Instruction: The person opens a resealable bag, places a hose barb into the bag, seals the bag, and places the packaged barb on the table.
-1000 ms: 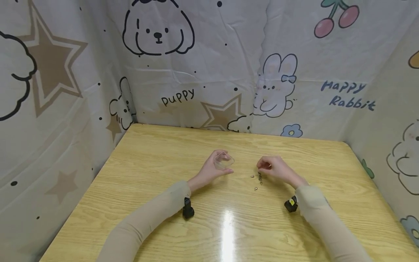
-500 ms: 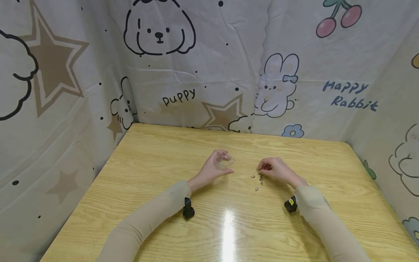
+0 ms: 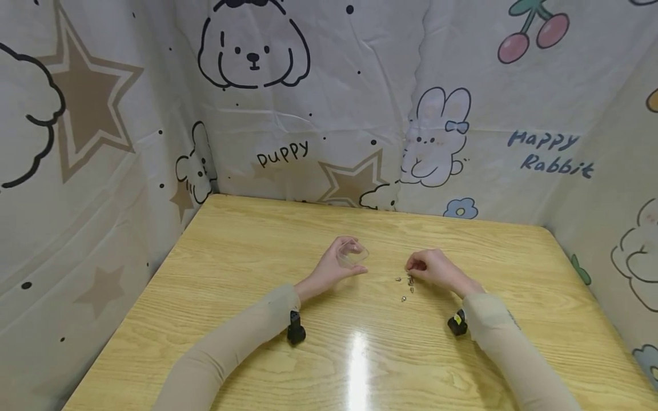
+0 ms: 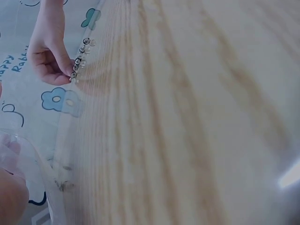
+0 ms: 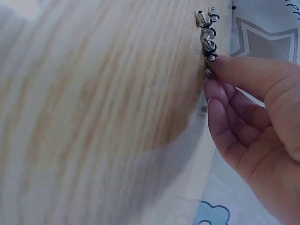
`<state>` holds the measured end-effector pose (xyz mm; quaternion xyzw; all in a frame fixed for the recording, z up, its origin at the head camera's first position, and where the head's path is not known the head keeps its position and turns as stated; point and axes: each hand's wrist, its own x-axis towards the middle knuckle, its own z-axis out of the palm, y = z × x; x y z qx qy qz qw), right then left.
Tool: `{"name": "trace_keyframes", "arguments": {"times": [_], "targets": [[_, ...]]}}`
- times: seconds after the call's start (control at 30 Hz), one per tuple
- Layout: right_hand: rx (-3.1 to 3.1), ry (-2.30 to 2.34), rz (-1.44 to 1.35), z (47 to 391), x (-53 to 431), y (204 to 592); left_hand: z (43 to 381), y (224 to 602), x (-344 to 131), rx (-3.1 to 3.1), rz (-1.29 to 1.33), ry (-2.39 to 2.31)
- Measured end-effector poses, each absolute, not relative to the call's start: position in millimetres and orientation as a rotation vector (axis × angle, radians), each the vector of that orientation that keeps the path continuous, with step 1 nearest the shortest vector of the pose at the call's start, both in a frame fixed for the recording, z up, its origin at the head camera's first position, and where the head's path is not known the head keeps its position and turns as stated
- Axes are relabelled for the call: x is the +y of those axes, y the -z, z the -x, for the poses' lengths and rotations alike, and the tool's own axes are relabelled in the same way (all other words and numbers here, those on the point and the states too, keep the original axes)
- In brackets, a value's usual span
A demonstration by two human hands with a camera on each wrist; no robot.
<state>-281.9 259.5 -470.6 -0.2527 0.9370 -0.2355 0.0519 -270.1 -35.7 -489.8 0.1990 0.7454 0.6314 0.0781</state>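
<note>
A clear, see-through plastic container [image 3: 353, 262] is gripped by my left hand [image 3: 334, 266], with fingers round its far side and the thumb along the near side. Its opening is tilted toward the camera. To the right, my right hand [image 3: 436, 269] is down at the table with thumb and forefinger pinching a small silvery metal piece [image 5: 209, 72], mostly hidden by the fingertips. Several similar shiny pieces with dark rings [image 5: 207, 35] lie clustered beside the thumb. Two more lie apart on the near side: a loose piece [image 3: 398, 279] and another piece [image 3: 404, 299].
The light wood-grain table [image 3: 257, 240] runs back to a printed cloth [image 3: 308, 114] that hangs behind and at both sides. Black wrist cameras sit below the left cuff [image 3: 295, 328] and right cuff [image 3: 457, 323]. A bright light reflection falls across the table's near middle.
My right hand has shifted slightly right and toward the near side, staying low by the metal pieces. The left hand and the container hold still.
</note>
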Motion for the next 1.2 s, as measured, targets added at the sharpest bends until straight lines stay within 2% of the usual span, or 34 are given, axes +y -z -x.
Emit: {"name": "trace_keyframes", "arguments": {"times": [0.67,1.2], "targets": [[2.829,0.710,0.832,285.2,259.3,457.4,266.7,486.7,-30.2,2.225,-0.617,-1.895],[2.905,0.732,1.141,286.0,215.8,406.6,266.5,489.7,-28.9,2.221,-0.636,-1.924]]}}
